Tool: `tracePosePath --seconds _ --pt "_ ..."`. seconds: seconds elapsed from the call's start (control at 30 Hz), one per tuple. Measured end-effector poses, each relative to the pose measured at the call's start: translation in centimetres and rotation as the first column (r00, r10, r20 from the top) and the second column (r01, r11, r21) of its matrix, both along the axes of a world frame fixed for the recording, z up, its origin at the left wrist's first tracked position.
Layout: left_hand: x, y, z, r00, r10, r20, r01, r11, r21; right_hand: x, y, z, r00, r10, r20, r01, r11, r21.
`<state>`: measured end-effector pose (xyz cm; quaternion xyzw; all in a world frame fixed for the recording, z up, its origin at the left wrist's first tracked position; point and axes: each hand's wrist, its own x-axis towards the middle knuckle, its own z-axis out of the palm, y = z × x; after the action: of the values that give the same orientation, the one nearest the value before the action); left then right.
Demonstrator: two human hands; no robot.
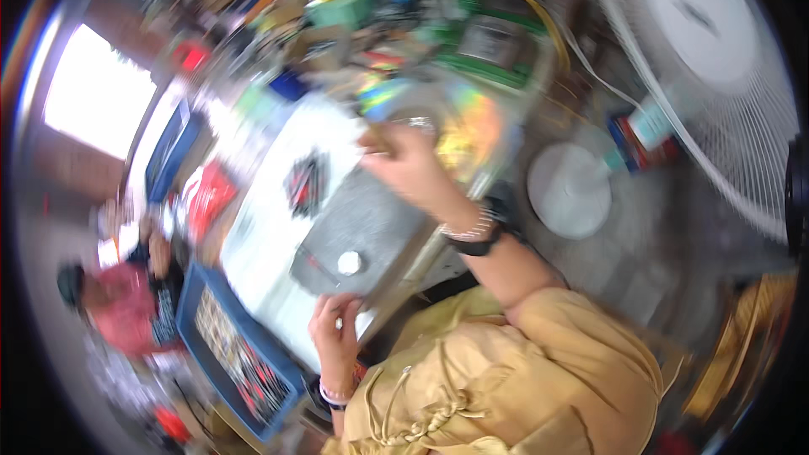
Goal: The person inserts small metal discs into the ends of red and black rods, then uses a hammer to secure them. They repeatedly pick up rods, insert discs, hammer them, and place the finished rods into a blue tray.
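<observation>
My right hand [408, 167] reaches over the far end of a grey board [371, 215], fingers bent around something brownish that is too blurred to name. Beside the board's near end, my left hand [334, 329] is curled with fingertips together; a small pale spot shows there, but what it holds cannot be made out. A small round white object [349, 264] lies on the board, with a thin reddish stick-like piece [318, 263] to its left. Left of the board, a pile of small dark and red pieces [306, 184] rests on the white tabletop [274, 206].
A blue crate [195, 320] of small red, black and pale pieces stands at the table's left. Beyond it sits another person [126, 312]. A large white fan [699, 42] stands at right. Shiny rainbow-coloured sheeting [472, 131] and a green crate [497, 42] are at the far side.
</observation>
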<state>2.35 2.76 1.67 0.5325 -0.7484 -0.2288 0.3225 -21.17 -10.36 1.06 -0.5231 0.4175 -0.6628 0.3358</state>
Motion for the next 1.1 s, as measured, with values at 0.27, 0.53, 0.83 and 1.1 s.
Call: tracePosePath --seconds 0.27,0.53,0.83,1.1 --pt "1.3 -0.2 -1.6 0.995 0.029 -0.093 -0.029 1.0 -0.007 1.9 5.3 3.0 0.945 0.27 0.186 -0.326 0.841 0.432" --pt "2.0 0.4 -1.4 0.864 0.092 -0.496 -0.006 0.985 0.172 4.3 6.7 1.4 0.819 0.458 0.347 -0.574 0.664 0.479" --pt "1.5 -0.1 -2.1 0.039 0.429 -0.903 0.401 0.82 0.407 6.5 7.7 1.6 0.665 0.593 0.454 -0.744 0.471 0.474" --pt "0.9 -0.6 -3.1 -0.26 0.503 -0.824 0.489 0.805 0.336 6.7 8.0 1.6 0.684 0.582 0.44 -0.728 0.501 0.468"
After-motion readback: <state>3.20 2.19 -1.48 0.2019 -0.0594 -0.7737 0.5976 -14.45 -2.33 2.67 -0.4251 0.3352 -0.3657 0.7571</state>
